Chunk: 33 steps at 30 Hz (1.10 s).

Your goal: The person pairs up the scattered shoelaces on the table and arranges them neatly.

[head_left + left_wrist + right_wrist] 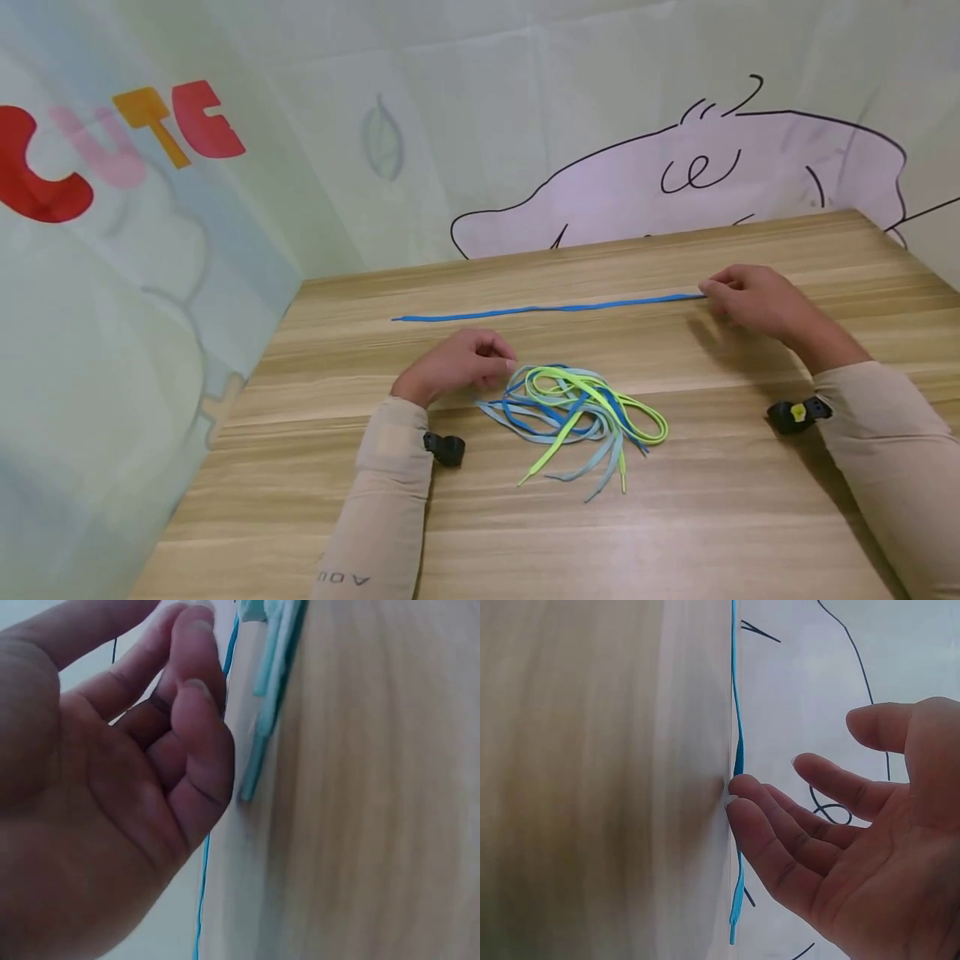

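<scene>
A blue shoelace [540, 308] lies stretched nearly straight across the far part of the wooden table. At its right end is my right hand [753, 300]. In the right wrist view the fingertips [744, 796] are right at the lace [739, 754], its tip showing beyond them, and the thumb stands apart. My left hand [468, 362] hovers at the left edge of a loose pile of shoelaces, with a neon yellow lace [643, 408] on top and pale blue laces [600, 462] beneath. In the left wrist view its fingers [202, 742] are loosely bent, with nothing between them.
The wooden table [360, 517] ends at a printed cloth backdrop [330, 150] behind and to the left. Each wrist wears a small black camera, the left one [448, 450] beside the pile and the right one [795, 415] low over the table.
</scene>
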### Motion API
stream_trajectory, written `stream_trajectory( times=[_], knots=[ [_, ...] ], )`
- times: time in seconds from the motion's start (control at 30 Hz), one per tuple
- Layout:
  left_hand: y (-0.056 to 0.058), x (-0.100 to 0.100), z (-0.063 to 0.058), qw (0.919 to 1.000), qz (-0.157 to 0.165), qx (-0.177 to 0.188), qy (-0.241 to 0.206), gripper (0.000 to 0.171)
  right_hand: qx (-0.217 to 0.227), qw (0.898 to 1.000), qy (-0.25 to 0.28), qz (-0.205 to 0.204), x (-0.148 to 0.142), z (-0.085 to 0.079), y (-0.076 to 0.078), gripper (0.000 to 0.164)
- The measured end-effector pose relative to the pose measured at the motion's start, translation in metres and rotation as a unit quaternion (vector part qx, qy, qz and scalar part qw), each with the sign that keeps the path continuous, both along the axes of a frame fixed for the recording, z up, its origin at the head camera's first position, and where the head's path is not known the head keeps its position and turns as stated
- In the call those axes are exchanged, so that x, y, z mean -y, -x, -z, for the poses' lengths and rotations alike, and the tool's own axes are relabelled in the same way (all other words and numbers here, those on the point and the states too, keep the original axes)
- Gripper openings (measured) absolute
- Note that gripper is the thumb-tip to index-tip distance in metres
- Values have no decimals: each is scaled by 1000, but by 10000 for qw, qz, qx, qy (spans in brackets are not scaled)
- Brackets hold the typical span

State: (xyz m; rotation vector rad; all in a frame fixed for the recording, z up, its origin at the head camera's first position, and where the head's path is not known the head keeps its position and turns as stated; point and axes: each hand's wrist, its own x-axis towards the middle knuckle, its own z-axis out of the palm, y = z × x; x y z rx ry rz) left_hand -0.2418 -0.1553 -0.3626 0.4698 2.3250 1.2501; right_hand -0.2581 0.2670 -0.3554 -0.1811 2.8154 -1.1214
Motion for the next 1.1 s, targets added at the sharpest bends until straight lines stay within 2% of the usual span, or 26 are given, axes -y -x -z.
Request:
stream_trajectory(
  times=[0.23,0.43,0.67,0.8,0.93,1.1],
  knots=[
    [-2,-3,-2,9988,297,123,380,15,59,9998,-178,-76,3,0,-1,63],
    [-4,-8,-4,9966,515,-71,634,12,5,9996,-254,-111,5,0,-1,62],
    [-5,-12,-4,9944,528,-157,900,10,139,9998,-142,-46,7,-1,-3,69],
    [-4,-13,-4,9925,554,-246,1064,7,114,9998,-171,-43,7,-1,-3,67],
    [-4,-12,-4,9941,502,-172,942,6,145,9997,-207,-54,7,-1,-3,61],
    [-3,-10,-3,9983,333,-181,435,7,122,9997,-211,-102,8,-2,-3,56]
  ],
)
